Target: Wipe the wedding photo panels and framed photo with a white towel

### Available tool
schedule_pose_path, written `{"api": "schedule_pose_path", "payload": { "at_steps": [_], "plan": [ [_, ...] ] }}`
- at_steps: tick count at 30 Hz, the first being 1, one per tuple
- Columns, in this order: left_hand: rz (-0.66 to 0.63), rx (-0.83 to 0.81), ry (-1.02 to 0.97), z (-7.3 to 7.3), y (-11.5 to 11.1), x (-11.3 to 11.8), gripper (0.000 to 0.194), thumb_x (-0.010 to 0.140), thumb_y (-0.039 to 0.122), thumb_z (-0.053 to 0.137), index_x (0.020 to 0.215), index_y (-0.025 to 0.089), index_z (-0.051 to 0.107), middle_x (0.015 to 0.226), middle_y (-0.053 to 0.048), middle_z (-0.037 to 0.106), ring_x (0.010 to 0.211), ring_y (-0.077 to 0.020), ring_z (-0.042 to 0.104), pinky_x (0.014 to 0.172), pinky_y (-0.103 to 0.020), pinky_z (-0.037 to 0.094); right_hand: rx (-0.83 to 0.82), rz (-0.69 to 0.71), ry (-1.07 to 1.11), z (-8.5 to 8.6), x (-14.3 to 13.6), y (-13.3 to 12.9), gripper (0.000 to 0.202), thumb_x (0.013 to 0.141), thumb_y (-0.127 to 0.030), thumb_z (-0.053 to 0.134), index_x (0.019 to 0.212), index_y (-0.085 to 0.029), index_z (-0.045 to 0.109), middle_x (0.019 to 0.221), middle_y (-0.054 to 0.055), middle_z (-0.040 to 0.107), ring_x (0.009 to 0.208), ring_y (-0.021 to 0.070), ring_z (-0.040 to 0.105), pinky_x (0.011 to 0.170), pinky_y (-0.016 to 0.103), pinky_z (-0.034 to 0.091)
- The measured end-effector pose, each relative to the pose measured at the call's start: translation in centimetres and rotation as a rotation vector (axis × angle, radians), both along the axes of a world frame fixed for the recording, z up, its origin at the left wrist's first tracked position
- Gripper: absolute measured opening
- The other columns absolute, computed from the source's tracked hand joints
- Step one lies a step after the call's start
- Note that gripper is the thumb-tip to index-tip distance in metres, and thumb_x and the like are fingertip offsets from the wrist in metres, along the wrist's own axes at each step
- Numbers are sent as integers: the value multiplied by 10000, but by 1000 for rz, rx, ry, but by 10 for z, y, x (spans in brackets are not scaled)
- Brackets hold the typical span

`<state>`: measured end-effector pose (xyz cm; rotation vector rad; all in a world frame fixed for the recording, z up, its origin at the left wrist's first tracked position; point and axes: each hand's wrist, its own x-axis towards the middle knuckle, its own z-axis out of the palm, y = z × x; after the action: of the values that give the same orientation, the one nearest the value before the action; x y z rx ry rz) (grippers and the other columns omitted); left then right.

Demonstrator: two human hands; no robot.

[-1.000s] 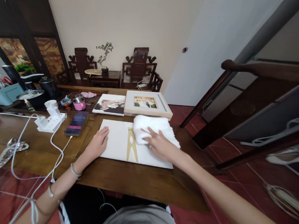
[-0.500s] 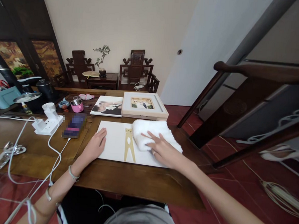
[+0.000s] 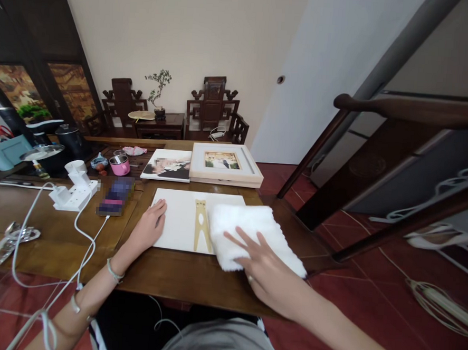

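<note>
On the table [image 3: 164, 271], cloth [image 3: 241, 222] over right end of panel [image 3: 179, 222], picture frame [image 3: 198, 162] behind, phone [image 3: 116, 195] at left.

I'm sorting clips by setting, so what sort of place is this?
Most likely a room in a home, perhaps a living room: carved wooden chairs against the wall, a potted plant between them, and a framed picture on the big table.

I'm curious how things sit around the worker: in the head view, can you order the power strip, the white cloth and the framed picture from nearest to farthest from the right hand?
1. White cloth: under the right hand, touching it.
2. Framed picture: beyond the cloth, ahead and a little left.
3. Power strip: far off to the left.
</note>
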<state>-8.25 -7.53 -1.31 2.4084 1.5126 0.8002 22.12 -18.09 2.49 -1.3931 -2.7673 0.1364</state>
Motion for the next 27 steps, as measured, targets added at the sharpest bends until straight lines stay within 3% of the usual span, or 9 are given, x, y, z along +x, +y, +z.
{"api": "schedule_pose_path", "payload": {
  "at_steps": [3,6,15,18,21,27],
  "plan": [
    [-8,5,37,0,1,0,457,910,209,326,1284,55,537,1419,-177,470,1365,-265,379,1143,-466,306,-47,62,-14,3,2,-21,474,650,26,415,986,-148,700,1544,91,247,1425,354,79,1096,674,174],
    [-9,23,49,-1,1,0,459,913,207,326,1294,50,528,1417,-183,471,1361,-270,385,1142,-471,311,-48,67,-27,7,1,-14,468,666,28,412,1002,-134,695,1538,109,261,1420,366,104,1086,680,190],
    [-19,29,23,-2,2,-3,454,908,215,346,1288,61,540,1413,-175,477,1353,-274,399,1141,-479,314,39,-50,-15,5,-13,100,531,764,-10,399,1265,-83,561,1525,163,286,1410,382,177,1051,679,251],
    [-24,19,5,-2,2,-3,455,908,223,348,1291,68,538,1415,-170,476,1355,-274,395,1141,-488,311,66,-61,-10,5,-15,116,544,756,0,395,1272,-77,550,1516,172,306,1411,369,185,1053,669,252],
    [-22,10,-12,-2,2,-2,449,905,220,354,1289,83,543,1417,-160,476,1356,-275,394,1139,-495,312,49,-63,-9,5,-16,102,530,751,4,400,1240,-91,581,1518,163,304,1412,368,184,1056,672,245],
    [-11,-8,-1,3,3,-5,424,899,236,378,1239,91,585,1379,-148,524,1336,-253,428,1135,-461,328,-4,-55,23,5,-12,18,505,703,25,414,1118,-116,664,1523,147,294,1418,382,128,1080,688,176]
  ]
}}
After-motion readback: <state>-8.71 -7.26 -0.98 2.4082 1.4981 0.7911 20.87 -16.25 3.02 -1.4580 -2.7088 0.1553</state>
